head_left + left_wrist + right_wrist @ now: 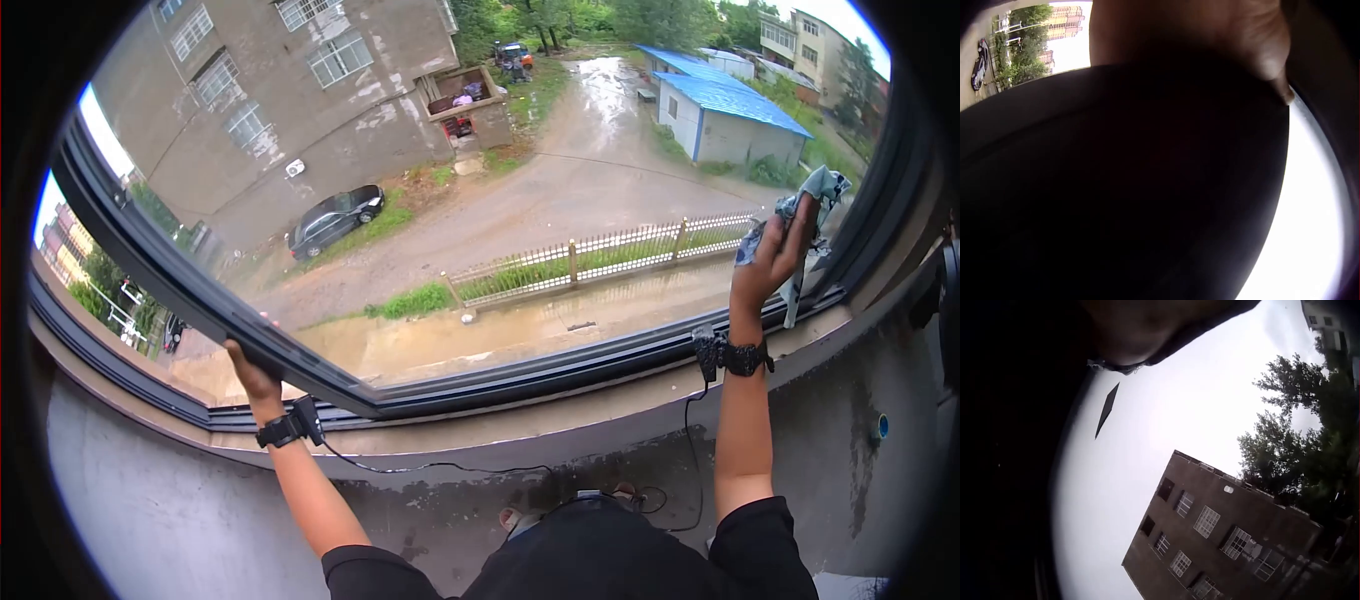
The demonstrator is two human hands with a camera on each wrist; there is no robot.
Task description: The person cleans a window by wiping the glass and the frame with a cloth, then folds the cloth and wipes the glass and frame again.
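Observation:
In the head view a dark-framed window sash (290, 370) stands tilted out from the outer frame. The left hand (255, 383) grips its lower left edge, thumb on the near side and fingers hidden behind; in the left wrist view the hand (1235, 31) lies over the dark frame (1147, 187). The right hand (775, 255) holds a crumpled light blue-green patterned cloth (824, 200) against the glass near the right side of the window, a corner hanging below. The right wrist view shows only part of the hand (1138, 331), dark, with the cloth mostly hidden.
The sill (560, 430) runs below the window. Thin cables hang from both wrist cameras toward the body. A grey wall (200, 500) stands under the sill. Outside are a fence (610, 262), a parked black car (336, 221) and a blue-roofed building (735, 95).

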